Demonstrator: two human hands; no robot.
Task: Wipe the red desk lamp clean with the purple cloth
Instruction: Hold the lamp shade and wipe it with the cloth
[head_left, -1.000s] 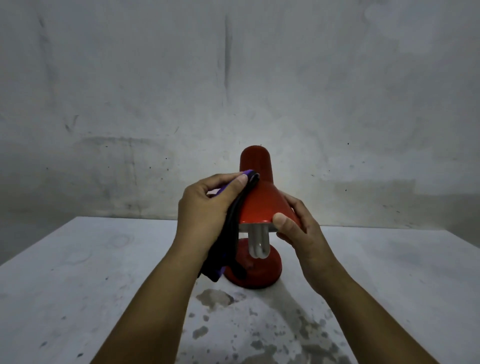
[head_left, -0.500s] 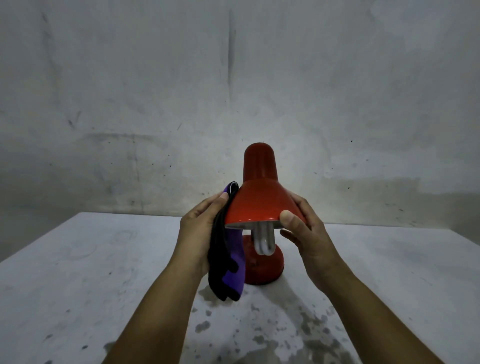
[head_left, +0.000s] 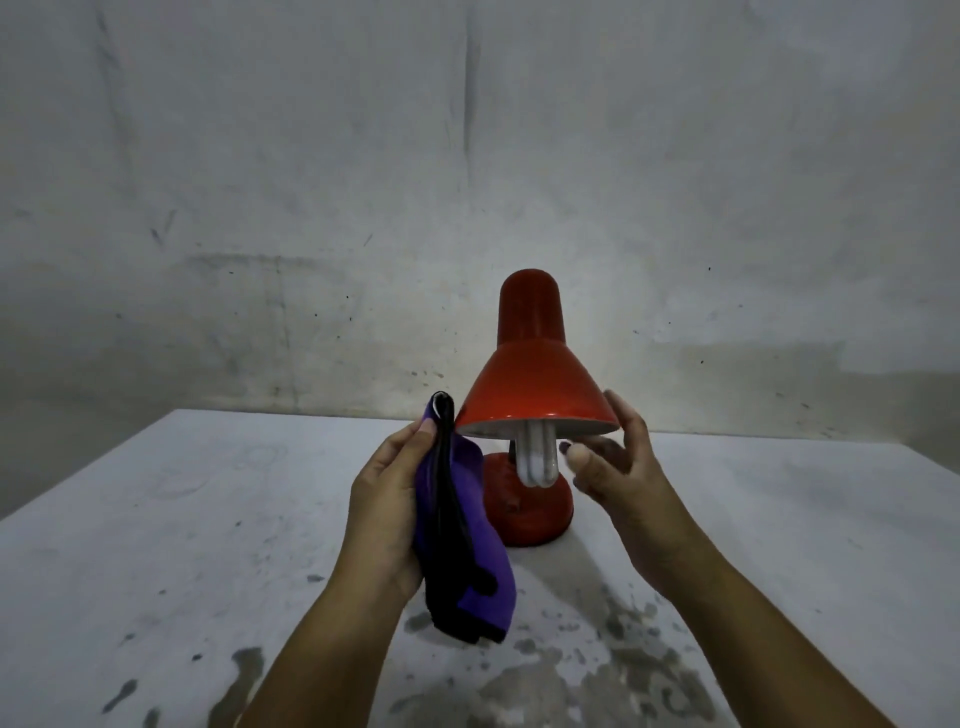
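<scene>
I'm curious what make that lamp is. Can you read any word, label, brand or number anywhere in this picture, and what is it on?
None: no readable text shows anywhere.
Red desk lamp: plain shade and base, no brand or label on the side in view.
Purple cloth: a small pale bit at its top fold may be a tag; too small to read.
Table and wall: only stains and scuffs, no writing.

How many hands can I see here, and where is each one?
2. The left hand holds the purple cloth just left of the red lamp's shade. The right hand is at the shade's right rim, fingers loosely spread.
</scene>
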